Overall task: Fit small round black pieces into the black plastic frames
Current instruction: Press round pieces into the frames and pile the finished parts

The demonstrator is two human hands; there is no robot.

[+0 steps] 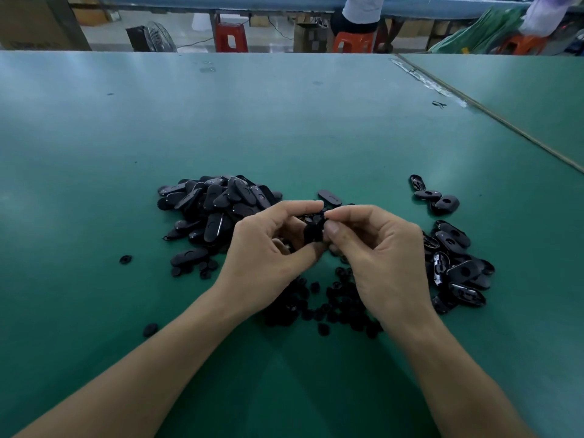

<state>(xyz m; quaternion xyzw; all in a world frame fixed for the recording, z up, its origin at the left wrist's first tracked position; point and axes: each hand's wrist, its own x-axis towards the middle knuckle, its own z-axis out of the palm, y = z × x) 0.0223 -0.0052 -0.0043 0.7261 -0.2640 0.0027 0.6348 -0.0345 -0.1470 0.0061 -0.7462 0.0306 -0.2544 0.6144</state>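
Both hands meet above the green table (284, 128). My left hand (268, 248) grips a black plastic frame (314, 230) between thumb and fingers. My right hand (376, 251) pinches at the top of that same frame with thumb and forefinger; whether a small round piece is between them is hidden. A heap of black oval frames (215, 210) lies to the left. Small round black pieces (331, 308) are scattered under my wrists. Another pile of frames (455, 267) lies to the right.
Three frames (434, 196) lie apart at the far right, one more frame (329, 197) just beyond my fingers. Stray round pieces (125, 259) sit to the left. A table seam (493, 112) runs diagonally at right. Stools, a fan and seated people are beyond the far edge.
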